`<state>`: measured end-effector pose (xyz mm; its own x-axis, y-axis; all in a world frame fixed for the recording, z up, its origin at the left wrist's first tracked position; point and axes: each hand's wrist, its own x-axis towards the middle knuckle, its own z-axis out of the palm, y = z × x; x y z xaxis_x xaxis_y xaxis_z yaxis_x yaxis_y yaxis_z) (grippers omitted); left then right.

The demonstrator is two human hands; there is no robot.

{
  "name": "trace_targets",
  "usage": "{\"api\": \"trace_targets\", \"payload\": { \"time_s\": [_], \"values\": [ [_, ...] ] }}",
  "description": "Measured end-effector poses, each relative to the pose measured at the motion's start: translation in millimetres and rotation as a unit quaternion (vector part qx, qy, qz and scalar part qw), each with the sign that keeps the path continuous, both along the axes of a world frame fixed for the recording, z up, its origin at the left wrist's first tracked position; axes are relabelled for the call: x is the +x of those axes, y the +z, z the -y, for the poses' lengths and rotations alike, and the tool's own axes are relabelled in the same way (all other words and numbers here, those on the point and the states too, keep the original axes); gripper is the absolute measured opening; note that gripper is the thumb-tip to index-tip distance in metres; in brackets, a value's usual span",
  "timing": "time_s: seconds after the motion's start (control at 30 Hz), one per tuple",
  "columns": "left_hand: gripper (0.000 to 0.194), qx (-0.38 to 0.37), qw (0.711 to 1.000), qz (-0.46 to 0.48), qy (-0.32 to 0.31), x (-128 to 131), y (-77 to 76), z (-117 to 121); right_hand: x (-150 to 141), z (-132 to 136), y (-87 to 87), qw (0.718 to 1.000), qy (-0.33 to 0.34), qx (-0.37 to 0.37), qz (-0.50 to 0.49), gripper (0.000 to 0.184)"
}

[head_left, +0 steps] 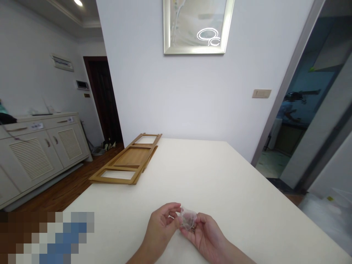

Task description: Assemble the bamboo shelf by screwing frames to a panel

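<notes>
A small clear plastic bag [188, 219] is between my two hands, above the near part of the white table. Small dark pieces show at its lower edge, too small to name. My left hand [163, 223] pinches the bag's left side between thumb and fingers. On the other side, my right hand [205, 233] grips it by thumb and forefinger, with the other fingers curled under it. Flat wooden frame panels [132, 157] lie stacked at the table's far left, apart from both hands.
The white table [192, 168] meets a wall with a framed picture [198, 51] at the back. To the left stands a white cabinet [41, 146]. A doorway on the right shows a person [290, 108] in another room. Clear plastic wrapping [327, 212] lies at the right.
</notes>
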<state>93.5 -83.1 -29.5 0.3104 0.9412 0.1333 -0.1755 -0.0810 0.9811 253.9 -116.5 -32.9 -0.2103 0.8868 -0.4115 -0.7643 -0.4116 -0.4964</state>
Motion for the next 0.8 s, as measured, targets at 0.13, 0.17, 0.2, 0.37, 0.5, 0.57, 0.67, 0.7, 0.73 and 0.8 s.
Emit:
{"api": "trace_targets", "payload": {
  "time_s": [0.13,0.17,0.2,0.37,0.5,0.57,0.67,0.7,0.73,0.8],
  "values": [
    [0.039,-0.018,1.000,-0.009,0.020,-0.6,-0.8,-3.4,-0.2,1.3,3.0,1.000,-0.016,-0.015,0.005,0.021],
    [0.039,-0.026,0.999,-0.013,0.029,-1.0,-2.0,-5.4,0.0,1.6,4.2,1.000,-0.024,-0.020,0.001,0.019],
    [0.040,-0.033,0.999,-0.016,0.038,-1.4,-3.5,-7.8,0.2,1.8,5.3,0.999,-0.030,-0.025,-0.003,0.017],
    [0.040,-0.051,0.997,-0.018,0.062,-3.1,-6.6,-15.7,0.4,1.3,5.2,0.999,-0.032,-0.038,-0.013,0.014],
    [0.035,-0.035,0.997,-0.011,0.067,-2.6,0.2,-11.5,-0.2,0.7,-0.4,0.999,-0.022,-0.030,-0.014,0.017],
    [0.032,-0.017,0.998,-0.007,0.058,-2.0,4.7,-7.5,-0.7,1.0,-0.9,1.000,-0.010,-0.017,-0.012,0.024],
    [0.028,0.013,0.999,-0.003,0.039,-1.6,10.6,-1.9,-2.0,2.0,2.0,1.000,0.013,0.001,-0.010,0.032],
    [0.027,0.023,0.999,-0.004,0.035,-1.5,12.1,-0.6,-2.3,2.4,3.1,1.000,0.017,0.005,-0.010,0.032],
    [0.027,0.030,0.999,-0.007,0.032,-1.6,13.4,0.4,-2.6,2.6,3.9,1.000,0.019,0.008,-0.011,0.031],
    [0.026,0.041,0.999,-0.016,0.032,-2.1,15.3,1.1,-2.7,2.8,4.0,1.000,0.019,0.010,-0.012,0.028]
  ]
}}
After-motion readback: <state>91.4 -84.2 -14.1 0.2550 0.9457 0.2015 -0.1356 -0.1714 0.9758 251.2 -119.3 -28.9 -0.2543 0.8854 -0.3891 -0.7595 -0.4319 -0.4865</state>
